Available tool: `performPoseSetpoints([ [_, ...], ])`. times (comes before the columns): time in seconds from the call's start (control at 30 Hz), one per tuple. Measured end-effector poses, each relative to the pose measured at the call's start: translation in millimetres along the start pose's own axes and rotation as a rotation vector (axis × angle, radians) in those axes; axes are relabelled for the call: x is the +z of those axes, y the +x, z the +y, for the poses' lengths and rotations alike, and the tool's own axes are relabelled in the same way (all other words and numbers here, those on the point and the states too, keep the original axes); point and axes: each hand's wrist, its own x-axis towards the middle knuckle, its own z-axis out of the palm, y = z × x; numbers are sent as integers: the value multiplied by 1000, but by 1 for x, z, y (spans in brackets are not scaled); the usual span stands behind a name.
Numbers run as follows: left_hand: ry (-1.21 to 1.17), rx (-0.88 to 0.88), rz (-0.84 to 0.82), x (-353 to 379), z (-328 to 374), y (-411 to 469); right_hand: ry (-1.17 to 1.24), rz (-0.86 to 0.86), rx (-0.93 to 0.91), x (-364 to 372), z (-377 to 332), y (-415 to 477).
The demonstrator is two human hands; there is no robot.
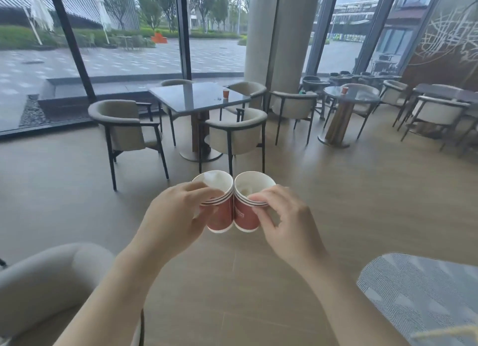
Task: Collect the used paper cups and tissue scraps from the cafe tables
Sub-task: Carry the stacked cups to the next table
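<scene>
Stacks touch: my left hand [176, 216] curls round the left stack [222, 217], my right hand [287, 221] pinches the right stack [245, 217]. I'd nest them squarely, freeing a hand for the cup [226, 94] on the table [191, 97] ahead.

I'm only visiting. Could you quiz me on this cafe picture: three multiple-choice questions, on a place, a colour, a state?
1. Where does the left far cup stand? A on a chair; B on the square table; C on the floor.
2. What colour are the walls of the left stack and right stack of held cups? A blue; B reddish-brown; C green.
3. What is the left hand doing? A hanging idle; B lying flat on a table; C gripping the left stack.
B: it stands near the tabletop's edge. B: reddish-brown shows under white rims. C: its fingers curl round that stack.
</scene>
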Motion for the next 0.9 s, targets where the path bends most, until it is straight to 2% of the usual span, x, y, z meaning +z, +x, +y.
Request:
performPoseSetpoints([
  [0.4,-17,84,-154,158,-49,223,-19,48,125,32,221,129],
  [0.67,-86,112,-206,289,-50,411,-95,84,148,10,410,239],
  [0.9,-130,119,-240,382,-69,533,-94,33,174,10,541,319],
])
